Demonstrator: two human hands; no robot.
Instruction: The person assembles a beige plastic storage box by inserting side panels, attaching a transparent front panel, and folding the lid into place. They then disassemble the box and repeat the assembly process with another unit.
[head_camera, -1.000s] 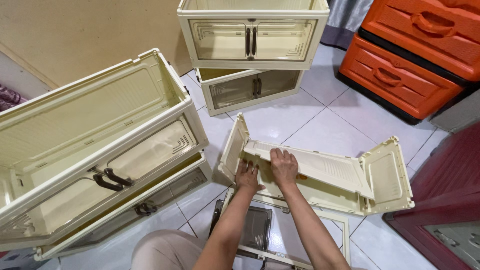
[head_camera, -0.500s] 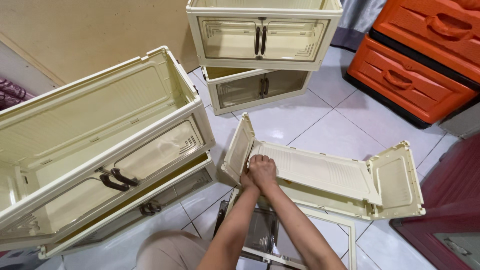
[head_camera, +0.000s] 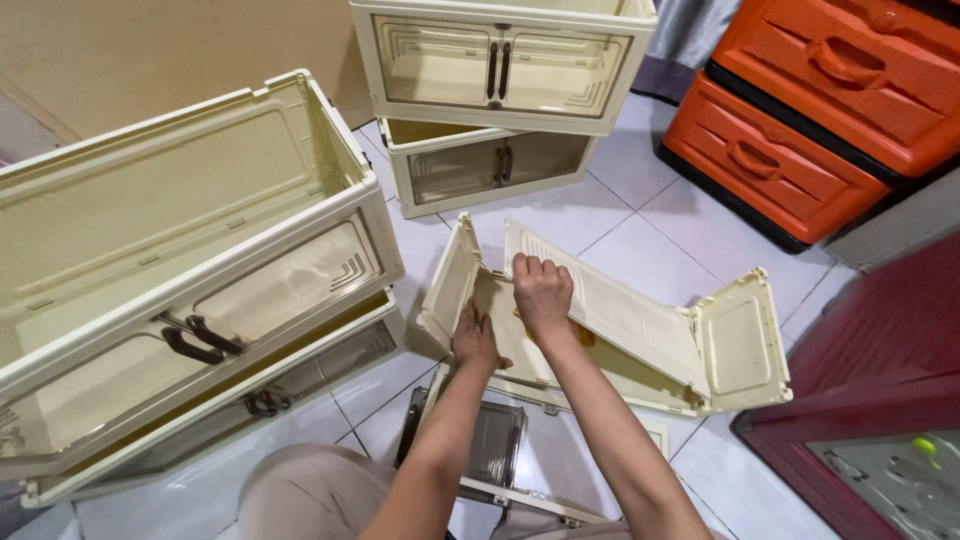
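At the centre of the frame a half-folded cream box (head_camera: 610, 330) lies on the tiled floor (head_camera: 650, 250). The right hand (head_camera: 543, 292) curls its fingers over the top edge of the long panel, seemingly to hold it tilted up. The left hand (head_camera: 475, 340) presses flat against the inner surface beside the left end flap, steadying it. Assembled cream boxes (head_camera: 190, 270) crowd the left and the top (head_camera: 500, 65); orange drawers (head_camera: 800, 130) sit upper right.

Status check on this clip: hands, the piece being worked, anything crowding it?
Right hand grips top edge of the cream folding panel. Left hand pressed inside the half-folded cream crate. Assembled cream crates close on the left, orange drawers beyond.
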